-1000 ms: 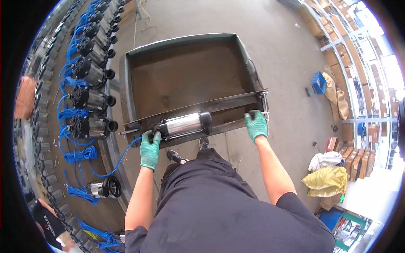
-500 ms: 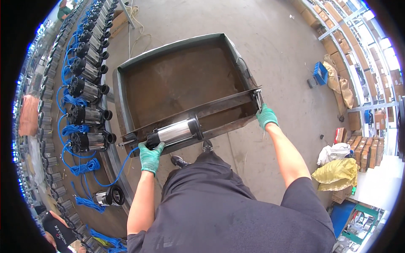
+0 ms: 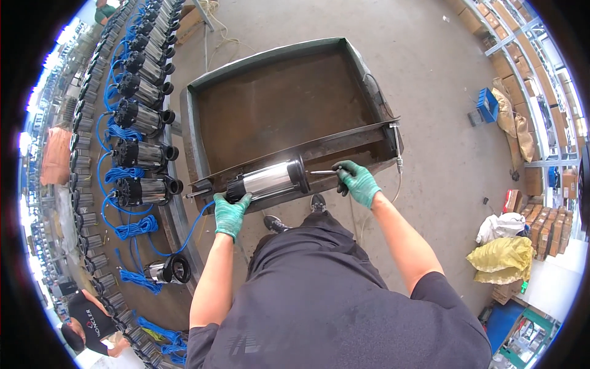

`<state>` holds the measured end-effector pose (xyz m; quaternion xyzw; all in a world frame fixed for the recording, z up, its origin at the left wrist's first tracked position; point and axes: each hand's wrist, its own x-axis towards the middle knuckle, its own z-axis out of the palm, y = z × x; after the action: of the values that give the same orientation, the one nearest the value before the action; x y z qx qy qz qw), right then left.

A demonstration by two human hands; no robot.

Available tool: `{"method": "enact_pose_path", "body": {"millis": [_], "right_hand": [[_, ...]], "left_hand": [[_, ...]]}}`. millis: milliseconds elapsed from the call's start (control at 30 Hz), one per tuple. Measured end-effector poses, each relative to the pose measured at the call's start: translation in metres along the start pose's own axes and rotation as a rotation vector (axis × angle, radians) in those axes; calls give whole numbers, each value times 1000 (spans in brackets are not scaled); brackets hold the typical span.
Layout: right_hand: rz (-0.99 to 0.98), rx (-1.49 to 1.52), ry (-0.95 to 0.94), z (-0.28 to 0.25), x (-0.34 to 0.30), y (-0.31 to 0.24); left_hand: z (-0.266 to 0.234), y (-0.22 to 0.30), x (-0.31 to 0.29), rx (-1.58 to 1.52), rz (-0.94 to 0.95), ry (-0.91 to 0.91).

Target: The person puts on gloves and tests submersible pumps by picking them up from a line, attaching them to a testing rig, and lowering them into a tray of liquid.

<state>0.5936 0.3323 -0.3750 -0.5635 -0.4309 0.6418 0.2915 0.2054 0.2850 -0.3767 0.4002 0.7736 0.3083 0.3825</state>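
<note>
A silver cylindrical submersible pump point(image 3: 268, 179) with black ends lies across the dark metal rails along the near side of a water tank point(image 3: 192, 132). My left hand point(image 3: 230, 215), in a green glove, is closed round the pump's left black end, where a blue cable point(image 3: 200, 220) comes out. To the right of the pump, my gloved right hand point(image 3: 359, 182) is closed on a thin metal rod point(image 3: 322, 173). The rod points left at the pump's black right end; whether they touch, I cannot tell. Something dark shows under the right fingers.
Rows of similar pumps point(image 3: 140, 117) with coiled blue cables line the bench on the left. A hose with a metal fitting point(image 3: 399, 161) hangs at the tank's right corner. Shelves with cartons, a blue crate point(image 3: 487, 105) and a yellow sack point(image 3: 502, 257) stand right. Another person point(image 3: 89, 323) is at lower left.
My right hand has left the fitting at the tank's right corner and moved left towards the pump, now with the rod in it. My left hand stays on the pump.
</note>
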Motion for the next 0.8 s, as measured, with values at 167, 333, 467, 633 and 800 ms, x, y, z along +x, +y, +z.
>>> {"method": "enact_pose_path", "body": {"millis": [167,333,467,633,800], "right_hand": [[3,-7,-47,22,15,-4],[-20,-154,-62,24,20,-22],[-85,-209,-27,27,26,-9],[113,-213,-55,23,33,-8],[-77,-890,55,34,34,-29]], "left_hand": [[0,-5,0,21,27,34],[-1,-5,-1,5,-3,19],[2,-8,3,-55,-5,6],[2,-5,0,-63,-9,16],[0,-8,1,-40,2,15]]}}
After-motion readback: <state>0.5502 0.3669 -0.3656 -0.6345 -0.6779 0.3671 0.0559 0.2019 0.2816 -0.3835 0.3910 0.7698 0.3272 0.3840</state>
